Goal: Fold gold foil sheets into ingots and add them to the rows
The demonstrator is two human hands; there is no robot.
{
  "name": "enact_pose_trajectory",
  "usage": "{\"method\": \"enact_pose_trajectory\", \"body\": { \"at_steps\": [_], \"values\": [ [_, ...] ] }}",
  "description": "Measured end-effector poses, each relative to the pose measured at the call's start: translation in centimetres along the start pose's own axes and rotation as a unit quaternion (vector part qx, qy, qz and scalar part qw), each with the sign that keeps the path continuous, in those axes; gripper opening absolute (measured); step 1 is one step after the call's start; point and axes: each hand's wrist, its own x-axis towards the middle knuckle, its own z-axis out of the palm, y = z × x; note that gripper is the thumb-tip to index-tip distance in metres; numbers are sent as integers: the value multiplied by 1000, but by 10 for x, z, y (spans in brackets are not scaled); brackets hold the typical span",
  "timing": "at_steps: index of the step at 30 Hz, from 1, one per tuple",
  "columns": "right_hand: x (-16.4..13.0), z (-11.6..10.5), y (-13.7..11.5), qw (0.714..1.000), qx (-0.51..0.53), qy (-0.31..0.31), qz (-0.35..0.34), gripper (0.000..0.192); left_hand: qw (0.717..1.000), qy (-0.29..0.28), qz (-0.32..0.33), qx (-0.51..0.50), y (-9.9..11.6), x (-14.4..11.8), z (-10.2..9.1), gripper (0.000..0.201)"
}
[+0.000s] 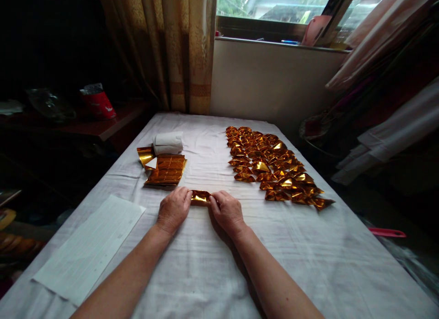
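Both hands pinch a gold foil piece [200, 198] at frame centre, on the white-clothed bench [206, 264].
Left hand [173, 209] and right hand [227, 210] fingers clamp its ends; foil sheet stack [167, 170] upper left, folded foil pieces [270, 166] upper right, paper sheet [89, 248] lower left.

Dim room; daylight from the window [274, 6], glare on gold foil [270, 166], wide-angle bending at edges.

A room in a home is serving as a workspace: patterned curtains [161, 45] are hanging beside a window [274, 6], clothes [394, 127] are draping at the right, and a white cloth [212, 264] is covering the bench.
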Motion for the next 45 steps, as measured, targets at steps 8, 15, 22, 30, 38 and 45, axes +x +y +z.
{"method": "enact_pose_trajectory", "body": {
  "at_steps": [8, 15, 22, 30, 38, 45],
  "values": [
    [1, -1, 1, 1000, 2, 2, 9, 21, 998, -9, 48, -50, -2, -2, 1, 28],
    [2, 0, 2, 1000, 5, 0, 10, 21, 999, -7, 41, -28, 2, -4, -2, 28],
    [1, 1, 3, 1000, 30, 2, 0, 24, 999, -22, 42, -15, 1, -3, -1, 26],
    [1, 4, 6, 997, 67, 24, 5, 23, 996, -42, 62, -37, -2, -3, -1, 25],
    [2, 6, 9, 996, 88, 27, 9, 24, 995, -49, 58, -62, -3, -1, 0, 23],
    [2, 8, 10, 996, 87, 17, 4, 24, 990, -71, 86, -85, -4, -2, -4, 23]
  ]
}}
